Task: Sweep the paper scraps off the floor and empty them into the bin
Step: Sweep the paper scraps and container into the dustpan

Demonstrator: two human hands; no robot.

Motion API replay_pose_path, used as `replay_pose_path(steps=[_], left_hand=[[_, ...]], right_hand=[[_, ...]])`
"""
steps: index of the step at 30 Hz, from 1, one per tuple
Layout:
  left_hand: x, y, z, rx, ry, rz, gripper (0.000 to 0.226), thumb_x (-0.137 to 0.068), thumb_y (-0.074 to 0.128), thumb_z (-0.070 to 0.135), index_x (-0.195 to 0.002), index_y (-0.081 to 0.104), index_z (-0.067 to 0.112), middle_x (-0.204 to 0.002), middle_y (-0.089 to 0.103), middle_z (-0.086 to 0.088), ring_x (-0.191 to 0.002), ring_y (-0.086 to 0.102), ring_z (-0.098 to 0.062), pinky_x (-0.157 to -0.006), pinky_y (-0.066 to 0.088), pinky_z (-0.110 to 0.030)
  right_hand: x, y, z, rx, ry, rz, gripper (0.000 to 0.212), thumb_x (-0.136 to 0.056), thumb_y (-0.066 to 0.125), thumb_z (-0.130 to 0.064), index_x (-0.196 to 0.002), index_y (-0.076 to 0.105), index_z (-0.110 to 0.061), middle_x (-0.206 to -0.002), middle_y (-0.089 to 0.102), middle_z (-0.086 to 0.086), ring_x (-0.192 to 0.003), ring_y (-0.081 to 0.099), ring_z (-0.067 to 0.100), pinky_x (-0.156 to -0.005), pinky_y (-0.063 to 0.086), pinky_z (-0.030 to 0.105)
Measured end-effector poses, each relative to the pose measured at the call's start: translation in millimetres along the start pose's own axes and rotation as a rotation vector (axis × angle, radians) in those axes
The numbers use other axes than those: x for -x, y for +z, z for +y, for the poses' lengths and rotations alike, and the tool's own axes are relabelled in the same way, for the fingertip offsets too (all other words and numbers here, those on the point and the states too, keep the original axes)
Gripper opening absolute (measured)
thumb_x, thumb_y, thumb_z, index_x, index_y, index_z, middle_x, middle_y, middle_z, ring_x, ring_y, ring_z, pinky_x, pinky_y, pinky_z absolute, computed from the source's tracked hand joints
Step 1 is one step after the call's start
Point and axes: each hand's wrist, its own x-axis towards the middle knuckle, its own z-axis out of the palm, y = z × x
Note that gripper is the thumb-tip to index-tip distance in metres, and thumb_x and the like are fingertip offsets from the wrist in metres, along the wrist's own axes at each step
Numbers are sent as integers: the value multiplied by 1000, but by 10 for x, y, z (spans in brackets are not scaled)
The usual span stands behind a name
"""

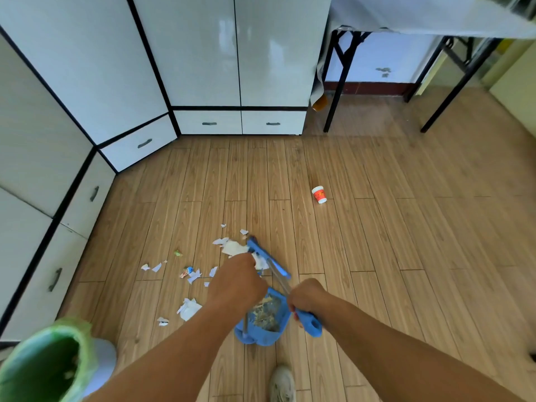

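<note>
A floor of light brown wood-look planks [377,227] fills the room, walled at the back and left by glossy white cabinets with black trim [203,53] and five grey-handled drawers along their base. At the upper right stands a black-legged folding table under a pale cloth [435,21]. One white paper cup with a red print [319,194] lies tipped on the floor, well apart from the mess. Torn white paper scraps [190,308], roughly a dozen loose pieces, lie scattered left of and ahead of the hands, with more heaped against the blue broom head [268,258]. The left hand [236,281] is closed in a fist on the metal pole of the blue plastic dustpan [265,317], which already carries debris. The right hand [306,297] is wrapped tight around the broom's blue grip. One bin lined with a green bag [49,361] sits at the lower left. One pale shoe [282,382] shows at the bottom edge
</note>
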Motion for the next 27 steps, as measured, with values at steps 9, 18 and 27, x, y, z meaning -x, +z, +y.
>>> replay_pose_path(steps=[9, 18, 27], left_hand=[[-434, 11, 329, -4, 6, 37, 39, -80, 53, 8, -117, 61, 15, -94, 57, 0, -80, 56, -20, -63, 39, -25], [-716, 161, 603, 13, 15, 47, 31, -82, 53, 10, -112, 61, 14, -90, 58, 2, -76, 57, -17, -66, 47, -32], [-923, 199, 992, 14, 64, 51, 11, -75, 48, 3, -73, 49, 13, -63, 45, 1, -59, 42, -15, -53, 33, -26]], right_hand=[[-313, -362, -255, -8, -66, 70, 12, -83, 51, -2, -72, 48, -7, -66, 50, 5, -56, 51, 18, -53, 44, 25], [-694, -617, -135, -124, 47, 51, 7, -87, 48, -2, -82, 52, -5, -66, 49, 6, -51, 48, 17, -40, 41, 19], [-669, -973, -404, -80, -50, 89, 16, -80, 50, 4, -69, 49, -7, -62, 50, 7, -50, 50, 17, -47, 42, 24]])
